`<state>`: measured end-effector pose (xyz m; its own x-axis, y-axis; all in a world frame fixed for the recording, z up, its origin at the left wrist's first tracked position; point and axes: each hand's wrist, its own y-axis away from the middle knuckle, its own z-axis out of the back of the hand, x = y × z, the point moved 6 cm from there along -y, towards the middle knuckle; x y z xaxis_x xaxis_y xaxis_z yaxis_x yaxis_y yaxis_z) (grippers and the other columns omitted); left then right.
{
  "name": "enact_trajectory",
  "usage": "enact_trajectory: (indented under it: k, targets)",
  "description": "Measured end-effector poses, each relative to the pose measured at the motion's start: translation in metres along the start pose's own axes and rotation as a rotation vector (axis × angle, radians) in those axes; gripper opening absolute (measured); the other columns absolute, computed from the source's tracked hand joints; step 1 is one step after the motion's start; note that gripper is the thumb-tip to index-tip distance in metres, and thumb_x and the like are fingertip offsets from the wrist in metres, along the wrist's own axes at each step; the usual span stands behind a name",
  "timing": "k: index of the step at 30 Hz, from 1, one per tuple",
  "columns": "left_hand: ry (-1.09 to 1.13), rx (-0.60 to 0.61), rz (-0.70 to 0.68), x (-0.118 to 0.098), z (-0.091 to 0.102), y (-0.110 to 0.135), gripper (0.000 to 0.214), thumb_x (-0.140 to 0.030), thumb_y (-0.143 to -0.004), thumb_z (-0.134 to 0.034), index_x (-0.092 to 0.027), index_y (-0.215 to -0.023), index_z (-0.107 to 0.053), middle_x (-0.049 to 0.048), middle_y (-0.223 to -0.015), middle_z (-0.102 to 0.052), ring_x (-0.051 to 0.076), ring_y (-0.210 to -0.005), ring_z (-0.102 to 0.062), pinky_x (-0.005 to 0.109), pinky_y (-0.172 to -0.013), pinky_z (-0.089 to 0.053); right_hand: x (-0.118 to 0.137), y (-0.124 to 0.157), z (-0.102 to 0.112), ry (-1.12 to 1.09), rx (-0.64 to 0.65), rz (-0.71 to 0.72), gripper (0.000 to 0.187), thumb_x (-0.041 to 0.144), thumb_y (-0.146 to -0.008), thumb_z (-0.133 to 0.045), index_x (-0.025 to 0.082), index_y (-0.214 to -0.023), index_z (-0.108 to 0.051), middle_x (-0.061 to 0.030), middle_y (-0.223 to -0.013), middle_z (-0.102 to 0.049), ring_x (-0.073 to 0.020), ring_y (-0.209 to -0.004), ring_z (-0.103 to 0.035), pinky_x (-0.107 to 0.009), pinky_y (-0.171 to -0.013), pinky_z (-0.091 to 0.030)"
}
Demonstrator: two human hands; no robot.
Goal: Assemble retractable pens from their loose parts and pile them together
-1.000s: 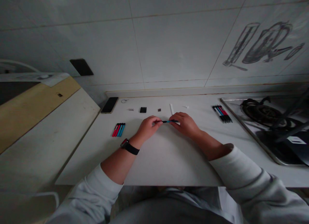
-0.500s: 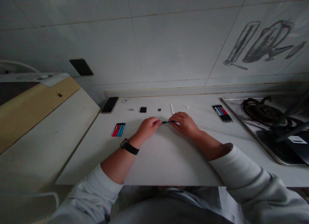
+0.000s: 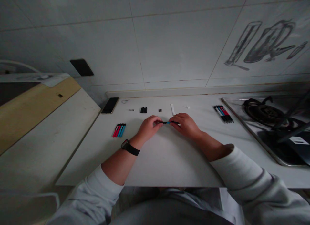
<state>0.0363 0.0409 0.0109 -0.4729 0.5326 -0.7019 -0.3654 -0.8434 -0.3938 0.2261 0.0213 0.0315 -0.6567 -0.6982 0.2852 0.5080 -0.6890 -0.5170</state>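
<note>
A slim pen with a blue and black barrel (image 3: 168,122) lies level between my two hands over the white countertop. My left hand (image 3: 148,127) pinches its black end between thumb and fingers. Closed around the other end is my right hand (image 3: 186,125), with a dark tip showing near the palm. Beyond the hands sit several small springs (image 3: 131,110), several short black grips (image 3: 143,110), some tiny dark pieces (image 3: 160,110), a white strip (image 3: 172,109) and a small white piece (image 3: 188,107). Red and blue pen barrels (image 3: 119,130) lie left of my left hand.
A row of pens (image 3: 223,114) in several colours rests at the right, beside a gas stove (image 3: 263,117). A phone (image 3: 110,105) and a small ring (image 3: 124,101) lie at the back left. The tiled wall (image 3: 174,50) rises behind the countertop (image 3: 169,163).
My left fingers have shifted slightly on the pen's end, the hand rising a little. My right hand stays nearly in place.
</note>
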Motion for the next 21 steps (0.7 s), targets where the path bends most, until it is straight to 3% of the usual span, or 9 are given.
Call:
enact_trajectory:
  k: [3,5,7,10,12,15,17,21]
  targets:
    - [0.06,-0.027,0.011,0.0025,0.0004,0.0005,0.029,-0.027,-0.087,-0.077,-0.021,-0.112,-0.066,0.0062,-0.107,-0.072,0.019,-0.096,-0.068,0.035,-0.091,-0.055,0.0019,-0.0015,0.0038,-0.008,-0.016,-0.015,0.017,0.029,-0.1,-0.06,0.022,-0.103,-0.075,-0.0092,-0.097,-0.077,-0.0244,-0.089,-0.068,-0.039,-0.086,-0.046]
    - [0.061,-0.02,0.034,0.0037,0.0007,0.0007,0.027,-0.034,-0.091,-0.073,-0.022,-0.114,-0.065,0.0068,-0.109,-0.072,0.019,-0.097,-0.068,0.035,-0.091,-0.055,0.0027,-0.0023,0.0065,-0.02,-0.031,-0.026,0.017,0.029,-0.1,-0.06,0.023,-0.104,-0.075,-0.0091,-0.097,-0.077,-0.0244,-0.09,-0.068,-0.039,-0.086,-0.046]
    - [0.028,-0.003,0.061,0.0047,0.0012,0.0007,0.021,-0.04,-0.1,-0.058,-0.021,-0.104,-0.067,0.0064,-0.101,-0.073,0.02,-0.094,-0.068,0.035,-0.087,-0.054,0.0029,-0.0026,0.0077,-0.029,-0.035,-0.03,0.017,0.029,-0.1,-0.06,0.023,-0.104,-0.075,-0.009,-0.097,-0.077,-0.0243,-0.09,-0.068,-0.039,-0.087,-0.046]
    - [-0.022,0.035,0.093,0.0067,0.0004,0.0006,0.039,-0.043,-0.106,-0.043,-0.02,-0.085,-0.066,0.0049,-0.085,-0.071,0.019,-0.083,-0.066,0.033,-0.08,-0.052,0.0023,-0.0021,0.0066,-0.021,-0.023,-0.025,0.017,0.03,-0.101,-0.059,0.022,-0.103,-0.074,-0.0085,-0.097,-0.077,-0.0238,-0.09,-0.068,-0.038,-0.087,-0.046]
    - [-0.039,0.043,0.075,0.0066,-0.0007,0.0004,0.036,-0.041,-0.105,-0.047,-0.02,-0.082,-0.065,0.0041,-0.084,-0.07,0.019,-0.082,-0.065,0.032,-0.08,-0.052,0.0016,-0.0016,0.0054,-0.01,-0.018,-0.017,0.017,0.03,-0.101,-0.059,0.022,-0.103,-0.074,-0.0081,-0.097,-0.076,-0.0235,-0.09,-0.068,-0.038,-0.087,-0.046]
    - [0.001,-0.003,0.022,0.0048,0.0001,0.0003,0.015,-0.035,-0.097,-0.062,-0.02,-0.098,-0.065,0.0048,-0.097,-0.071,0.018,-0.091,-0.066,0.033,-0.087,-0.053,0.0002,-0.0011,0.0048,0.0,-0.021,-0.015,0.017,0.03,-0.101,-0.059,0.022,-0.104,-0.073,-0.0081,-0.097,-0.076,-0.0235,-0.09,-0.067,-0.037,-0.086,-0.045]
    - [0.041,-0.022,0.017,0.0045,0.001,0.0003,0.018,-0.034,-0.095,-0.066,-0.02,-0.107,-0.064,0.0058,-0.105,-0.071,0.018,-0.095,-0.067,0.033,-0.09,-0.053,-0.0006,-0.0011,0.0049,-0.001,-0.023,-0.022,0.017,0.03,-0.101,-0.059,0.022,-0.103,-0.073,-0.0082,-0.096,-0.076,-0.0235,-0.089,-0.067,-0.037,-0.086,-0.045]
    - [0.008,-0.01,0.084,0.0074,0.0023,0.0002,0.03,-0.04,-0.105,-0.046,-0.02,-0.094,-0.065,0.0059,-0.094,-0.072,0.019,-0.088,-0.067,0.033,-0.083,-0.053,-0.0007,-0.0014,0.0049,-0.009,-0.022,-0.026,0.018,0.031,-0.101,-0.059,0.022,-0.104,-0.074,-0.0082,-0.097,-0.076,-0.0234,-0.089,-0.067,-0.037,-0.086,-0.045]
